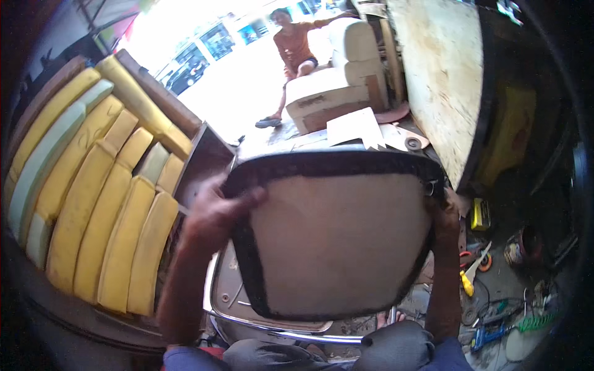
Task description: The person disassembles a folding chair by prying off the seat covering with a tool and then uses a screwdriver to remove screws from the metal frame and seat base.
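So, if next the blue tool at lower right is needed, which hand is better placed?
Probably the right hand: it holds the right edge of the panel, nearer the blue tool. The left hand grips the opposite edge.

Head view, one: wide fisheye, head-worn; I look down, knees close below, street far ahead.

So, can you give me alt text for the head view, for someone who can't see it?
The left hand and right hand hold a black-edged brown panel by its sides. Mostly yellow foam pieces are lined up at left, and tools lie scattered at lower right. Beyond, a person is at a pale armchair.
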The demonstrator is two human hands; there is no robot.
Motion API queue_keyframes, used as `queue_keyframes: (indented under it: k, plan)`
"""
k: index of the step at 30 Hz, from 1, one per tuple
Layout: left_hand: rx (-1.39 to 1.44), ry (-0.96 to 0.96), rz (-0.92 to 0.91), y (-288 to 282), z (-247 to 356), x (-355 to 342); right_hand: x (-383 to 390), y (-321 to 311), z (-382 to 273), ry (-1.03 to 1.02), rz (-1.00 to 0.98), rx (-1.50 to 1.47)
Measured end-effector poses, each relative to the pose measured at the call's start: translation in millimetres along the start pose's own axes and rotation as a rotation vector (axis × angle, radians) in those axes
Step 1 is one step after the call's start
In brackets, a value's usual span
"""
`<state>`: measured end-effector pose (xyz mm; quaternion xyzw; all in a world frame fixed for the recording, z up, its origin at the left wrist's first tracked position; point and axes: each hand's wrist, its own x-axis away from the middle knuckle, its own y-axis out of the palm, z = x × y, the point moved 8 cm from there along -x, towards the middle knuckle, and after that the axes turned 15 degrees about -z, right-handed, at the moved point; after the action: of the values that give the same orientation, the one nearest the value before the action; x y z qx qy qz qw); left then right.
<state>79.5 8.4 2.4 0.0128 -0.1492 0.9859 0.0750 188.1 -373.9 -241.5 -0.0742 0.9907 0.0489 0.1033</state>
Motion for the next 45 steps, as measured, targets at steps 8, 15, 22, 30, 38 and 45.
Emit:
queue_keyframes:
  k: [8, 15, 22, 30, 38, 45]
  plan:
    - [0.472, -0.116, 0.085, 2.0, -145.9, 36.0, 1.7, 53.0, 44.5, 0.288, -0.293, -0.186]
    - [0.599, -0.197, 0.108, 0.0, -183.4, 37.2, 10.5, 67.7, 79.4, 0.398, -0.420, -0.155]
    - [0.617, -0.155, 0.099, -8.2, -200.4, 41.5, 13.9, 71.0, 86.6, 0.426, -0.395, -0.118]
    - [-0.064, -0.037, 0.315, -48.2, -155.3, 33.2, 2.4, 112.4, 4.7, 0.278, -0.465, 0.101]
    - [-1.103, 0.482, -0.429, 155.1, -54.2, -69.7, 15.3, 99.7, 8.1, 0.219, -0.475, 0.080]
    - [-0.891, 0.415, -0.674, 215.8, -156.4, -122.0, 61.9, 60.7, 91.0, 0.415, -0.368, 0.030]
